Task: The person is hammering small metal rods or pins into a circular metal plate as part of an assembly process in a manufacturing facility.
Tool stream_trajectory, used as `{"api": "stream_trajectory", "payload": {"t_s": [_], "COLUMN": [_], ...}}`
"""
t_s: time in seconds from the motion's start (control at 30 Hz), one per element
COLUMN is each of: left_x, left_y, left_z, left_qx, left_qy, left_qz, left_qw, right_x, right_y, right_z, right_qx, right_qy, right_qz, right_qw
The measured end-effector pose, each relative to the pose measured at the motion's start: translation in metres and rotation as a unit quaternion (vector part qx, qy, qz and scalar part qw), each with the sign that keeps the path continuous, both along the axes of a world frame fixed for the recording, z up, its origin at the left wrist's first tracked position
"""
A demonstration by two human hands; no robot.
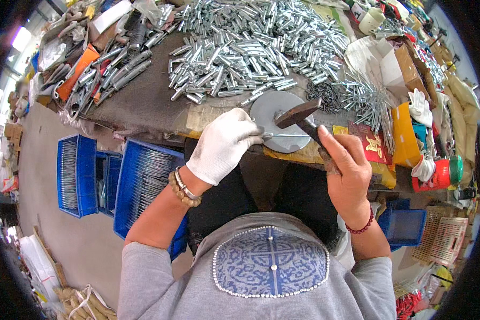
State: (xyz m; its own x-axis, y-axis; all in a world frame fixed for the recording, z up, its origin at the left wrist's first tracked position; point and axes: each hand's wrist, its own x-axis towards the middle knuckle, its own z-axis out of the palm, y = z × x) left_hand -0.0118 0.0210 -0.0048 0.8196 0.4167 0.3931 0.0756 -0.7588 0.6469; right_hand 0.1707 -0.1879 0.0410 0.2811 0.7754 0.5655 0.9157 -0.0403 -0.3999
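My left hand (220, 144), in a white glove, pinches a thin metal rod (289, 135) near its thicker, sleeve-like end. The rod stretches right across a round grey metal disc (265, 109) at the bench's near edge. Bare, my right hand (349, 173) is wrapped round the dark handle of a hammer (300, 113). The hammer's head is over the disc, above the rod; whether it touches anything cannot be made out. Beyond the disc lies a large heap of short silvery metal tubes (229, 64).
Small dark pieces (324, 97) and thin metal pins (365, 101) lie right of the disc. Long tools (117, 72) crowd the bench's left. Blue bins (79, 173) with metal rods stand below on the left; another blue bin (405, 226) is at the right.
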Motion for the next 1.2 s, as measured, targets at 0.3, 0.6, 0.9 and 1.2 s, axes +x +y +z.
{"api": "stream_trajectory", "payload": {"t_s": [0.3, 0.6, 0.9, 1.2], "left_x": [0.002, -0.001, 0.0, -0.01], "left_y": [0.001, 0.007, 0.002, -0.078], "left_z": [0.008, 0.005, -0.001, -0.007], "left_qx": [0.005, 0.016, 0.072, -0.394], "left_qy": [0.021, 0.033, 0.013, -0.035], "left_qz": [-0.006, -0.022, 0.008, 0.201], "left_qw": [1.0, 0.999, 0.997, 0.896], "right_x": [0.003, 0.031, -0.004, -0.022], "right_y": [-0.007, 0.021, 0.02, 0.009], "right_z": [-0.02, 0.006, -0.013, -0.02], "right_qx": [-0.086, -0.112, -0.186, -0.256], "right_qy": [-0.061, 0.162, 0.04, 0.43], "right_qz": [0.071, 0.041, 0.013, 0.064], "right_qw": [0.992, 0.98, 0.982, 0.863]}}
